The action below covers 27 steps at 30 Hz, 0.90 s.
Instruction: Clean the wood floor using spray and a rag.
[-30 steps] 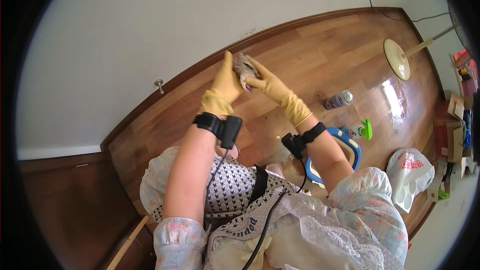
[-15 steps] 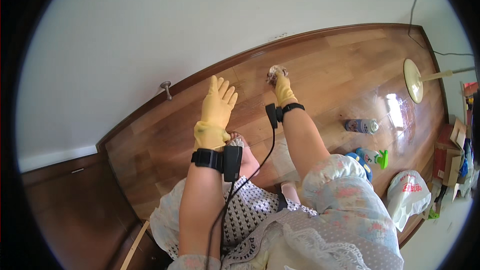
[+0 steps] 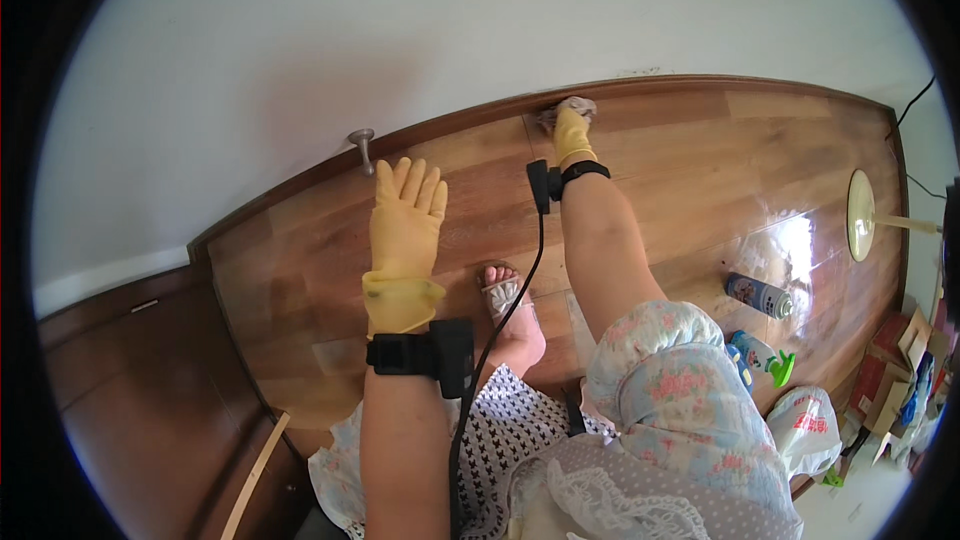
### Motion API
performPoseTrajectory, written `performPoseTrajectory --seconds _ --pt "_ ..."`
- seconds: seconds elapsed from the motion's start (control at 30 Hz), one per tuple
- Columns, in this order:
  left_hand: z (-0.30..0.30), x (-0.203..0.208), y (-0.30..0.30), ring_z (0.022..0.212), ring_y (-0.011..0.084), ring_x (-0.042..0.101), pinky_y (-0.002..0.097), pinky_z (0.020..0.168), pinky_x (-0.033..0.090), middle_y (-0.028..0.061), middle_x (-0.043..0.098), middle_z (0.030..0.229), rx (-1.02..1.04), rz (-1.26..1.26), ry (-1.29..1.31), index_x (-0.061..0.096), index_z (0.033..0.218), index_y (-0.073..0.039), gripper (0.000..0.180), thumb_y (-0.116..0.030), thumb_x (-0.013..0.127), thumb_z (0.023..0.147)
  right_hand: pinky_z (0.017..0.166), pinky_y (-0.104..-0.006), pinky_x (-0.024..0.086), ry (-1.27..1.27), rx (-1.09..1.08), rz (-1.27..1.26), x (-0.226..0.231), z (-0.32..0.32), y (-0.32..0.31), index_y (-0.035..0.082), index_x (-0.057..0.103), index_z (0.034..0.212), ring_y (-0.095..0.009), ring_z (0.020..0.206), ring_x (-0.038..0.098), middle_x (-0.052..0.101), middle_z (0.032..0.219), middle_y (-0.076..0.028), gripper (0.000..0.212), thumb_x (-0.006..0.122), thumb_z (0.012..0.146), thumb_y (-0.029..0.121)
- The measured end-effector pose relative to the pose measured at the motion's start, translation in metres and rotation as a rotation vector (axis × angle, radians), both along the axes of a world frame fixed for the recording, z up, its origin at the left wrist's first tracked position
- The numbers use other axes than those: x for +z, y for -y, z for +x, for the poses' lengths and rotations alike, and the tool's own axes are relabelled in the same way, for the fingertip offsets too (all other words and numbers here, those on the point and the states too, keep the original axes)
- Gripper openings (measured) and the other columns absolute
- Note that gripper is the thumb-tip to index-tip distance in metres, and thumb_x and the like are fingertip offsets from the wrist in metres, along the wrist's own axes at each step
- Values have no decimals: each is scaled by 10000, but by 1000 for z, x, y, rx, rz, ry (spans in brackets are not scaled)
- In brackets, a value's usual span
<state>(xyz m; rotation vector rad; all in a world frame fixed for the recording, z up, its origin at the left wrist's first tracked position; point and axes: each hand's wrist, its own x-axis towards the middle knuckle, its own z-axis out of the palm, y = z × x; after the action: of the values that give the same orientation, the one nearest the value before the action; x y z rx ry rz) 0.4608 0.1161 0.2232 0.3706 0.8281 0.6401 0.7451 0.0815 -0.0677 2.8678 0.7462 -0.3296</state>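
Observation:
A yellow rubber glove covers my left hand (image 3: 405, 220), whose fingers are stretched out and apart with nothing in them. It hovers over the wooden floor (image 3: 470, 180), close to a metal door stop (image 3: 362, 148) at the wall. My right hand (image 3: 573, 132), gloved in yellow too, is closed on a crumpled, greyish-brown cloth (image 3: 577, 108). That cloth is pressed at the floor by the brown baseboard (image 3: 680, 85); the glove hides part of it. Black straps with small boxes and a cable are on both wrists.
On the right lie a spray can (image 3: 758, 295) and a bottle with a green trigger (image 3: 768, 358). Beyond them stand a round yellowish base on a pole (image 3: 861, 215), a white plastic bag (image 3: 805, 430) and cardboard boxes (image 3: 890, 365). A dark wooden door (image 3: 140, 390) is at left.
My right hand has carried the cloth farther out, up to the baseboard. My left hand has shifted nearer the door stop, still open. The view has turned slightly.

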Motion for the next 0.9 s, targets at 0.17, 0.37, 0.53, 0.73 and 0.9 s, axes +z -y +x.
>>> performPoseTrajectory --seconds 0.17,0.37,0.53,0.73,0.9 --pt "23 14 5 1260 273 295 359 1039 286 159 269 1375 -59 43 -49 249 1322 16 621 -413 411 904 659 -355 490 -722 -198 358 14 -29 11 6 547 1039 -218 802 604 621 897 -125 406 654 689 183" --pt "20 29 6 1264 277 293 376 1031 298 167 293 1365 -83 104 99 265 1310 31 562 -355 392 922 540 -256 456 -1253 -252 738 73 -86 112 1 601 907 -159 648 568 606 778 -60 246 563 672 62" --pt "38 15 27 1229 267 362 341 992 329 156 361 1334 -252 269 -125 319 1305 -8 490 -303 399 922 611 -239 465 -1427 -295 974 145 -98 250 20 587 984 -121 718 560 601 845 -36 289 578 707 105" --pt "88 15 83 1153 250 442 341 972 338 154 446 1265 -968 505 -368 398 1266 -32 528 -355 514 864 649 -240 466 -1283 -372 1100 220 -112 299 8 549 1097 -118 766 563 601 943 -39 405 611 801 277" --pt "129 32 151 1021 213 516 325 874 394 115 548 1125 -1321 797 -343 497 1157 -26 485 -373 569 826 736 -244 476 -1121 -327 1155 253 -108 289 -4 515 1135 -134 895 571 584 1029 -58 426 535 864 324"
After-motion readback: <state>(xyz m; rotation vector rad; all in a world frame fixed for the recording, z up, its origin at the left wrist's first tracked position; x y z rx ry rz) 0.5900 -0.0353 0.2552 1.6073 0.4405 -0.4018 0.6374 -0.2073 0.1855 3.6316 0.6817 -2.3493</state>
